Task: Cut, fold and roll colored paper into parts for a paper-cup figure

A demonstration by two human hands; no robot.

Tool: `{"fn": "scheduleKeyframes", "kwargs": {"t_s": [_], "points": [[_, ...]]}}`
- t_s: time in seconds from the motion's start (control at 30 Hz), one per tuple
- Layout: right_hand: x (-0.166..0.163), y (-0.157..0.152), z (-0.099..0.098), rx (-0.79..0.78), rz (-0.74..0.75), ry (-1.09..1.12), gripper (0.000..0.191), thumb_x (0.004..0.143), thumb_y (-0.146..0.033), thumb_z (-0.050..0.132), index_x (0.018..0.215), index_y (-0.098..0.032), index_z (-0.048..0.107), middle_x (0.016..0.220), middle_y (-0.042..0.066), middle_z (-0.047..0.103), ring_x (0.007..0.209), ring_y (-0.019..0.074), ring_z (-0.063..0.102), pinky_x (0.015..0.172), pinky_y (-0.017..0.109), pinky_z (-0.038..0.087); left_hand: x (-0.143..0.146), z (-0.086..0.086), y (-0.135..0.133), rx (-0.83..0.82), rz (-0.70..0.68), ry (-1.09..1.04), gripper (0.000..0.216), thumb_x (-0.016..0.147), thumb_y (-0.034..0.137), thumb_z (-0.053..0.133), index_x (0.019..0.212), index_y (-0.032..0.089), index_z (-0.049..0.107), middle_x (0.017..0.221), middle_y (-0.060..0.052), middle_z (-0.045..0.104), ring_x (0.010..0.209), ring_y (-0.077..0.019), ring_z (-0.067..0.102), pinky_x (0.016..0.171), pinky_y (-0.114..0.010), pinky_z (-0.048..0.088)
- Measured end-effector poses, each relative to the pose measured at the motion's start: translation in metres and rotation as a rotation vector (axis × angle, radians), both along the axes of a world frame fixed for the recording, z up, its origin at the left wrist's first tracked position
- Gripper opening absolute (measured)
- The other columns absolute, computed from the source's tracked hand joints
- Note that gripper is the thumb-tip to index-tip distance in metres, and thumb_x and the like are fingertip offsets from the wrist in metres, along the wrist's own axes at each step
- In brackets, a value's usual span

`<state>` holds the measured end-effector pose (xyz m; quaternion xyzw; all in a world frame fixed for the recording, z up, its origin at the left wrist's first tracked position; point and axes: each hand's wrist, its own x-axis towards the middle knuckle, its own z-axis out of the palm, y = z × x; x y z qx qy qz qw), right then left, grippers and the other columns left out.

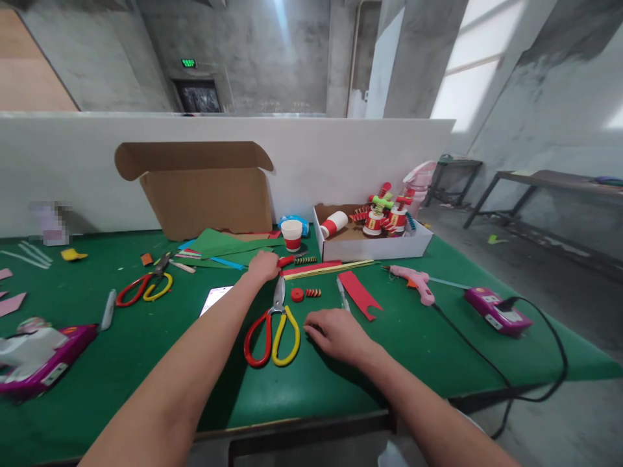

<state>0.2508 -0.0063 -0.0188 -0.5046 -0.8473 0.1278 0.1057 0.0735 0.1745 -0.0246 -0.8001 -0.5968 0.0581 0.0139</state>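
Note:
My left hand [263,265] reaches far forward and lies curled over the green paper sheets [219,244], next to a red stick-like piece [287,260]; what its fingers hold is hidden. My right hand [335,332] rests palm down on the green table [146,363], fingers loosely bent and holding nothing, just right of the red-and-yellow scissors [273,327]. A red disc [296,294] and a striped spring piece [313,292] lie between the hands. A red paper strip [359,294] and a small craft knife [342,294] lie beyond my right hand.
An open cardboard box [204,194] stands at the back. A white box [372,243] holds paper-cup toys. A pink glue gun [411,280] and purple power strip [496,311] lie right. Second scissors [146,285], a phone [214,299] and a paper cup [292,235] are nearby.

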Motion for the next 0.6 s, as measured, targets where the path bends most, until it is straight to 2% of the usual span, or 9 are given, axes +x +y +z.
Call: {"fn": "scheduleKeyframes", "kwargs": {"t_s": [0.23, 0.37, 0.5, 0.6], "points": [[-0.001, 0.000, 0.003, -0.028, 0.005, 0.007, 0.021, 0.092, -0.026, 0.046, 0.092, -0.020, 0.066, 0.089, 0.005, 0.071, 0.082, 0.0174, 0.063, 0.064, 0.025, 0.032, 0.014, -0.003, -0.003, -0.008, -0.066, -0.023, 0.030, 0.090, 0.034, 0.055, 0.115, 0.016, 0.057, 0.116, -0.008, 0.059, 0.100, -0.0202, 0.060, 0.085, -0.041, 0.052], [0.001, -0.001, 0.001, -0.021, 0.018, 0.018, 0.020, 0.092, -0.026, 0.047, 0.091, -0.020, 0.066, 0.088, 0.005, 0.071, 0.081, 0.0170, 0.062, 0.064, 0.025, 0.032, 0.010, -0.003, -0.007, 0.044, -0.063, -0.048, 0.028, 0.090, 0.034, 0.054, 0.112, 0.016, 0.059, 0.112, -0.008, 0.061, 0.100, -0.0205, 0.059, 0.085, -0.040, 0.050], [0.003, -0.002, 0.000, -0.015, 0.027, 0.010, 0.020, 0.092, -0.026, 0.047, 0.090, -0.019, 0.066, 0.088, 0.005, 0.070, 0.081, 0.0170, 0.062, 0.064, 0.025, 0.033, 0.010, -0.002, -0.017, 0.145, -0.073, -0.088, 0.029, 0.093, 0.024, 0.041, 0.112, 0.017, 0.062, 0.112, -0.015, 0.061, 0.111, -0.0275, 0.053, 0.090, -0.040, 0.045], [0.003, -0.002, 0.002, -0.021, 0.033, -0.001, 0.020, 0.092, -0.025, 0.046, 0.091, -0.019, 0.065, 0.091, 0.005, 0.071, 0.082, 0.0171, 0.062, 0.065, 0.025, 0.033, 0.025, -0.005, -0.023, 0.157, -0.177, -0.136, 0.038, 0.089, 0.015, 0.040, 0.121, 0.021, 0.060, 0.119, -0.012, 0.062, 0.114, -0.0257, 0.051, 0.093, -0.037, 0.043]]}}
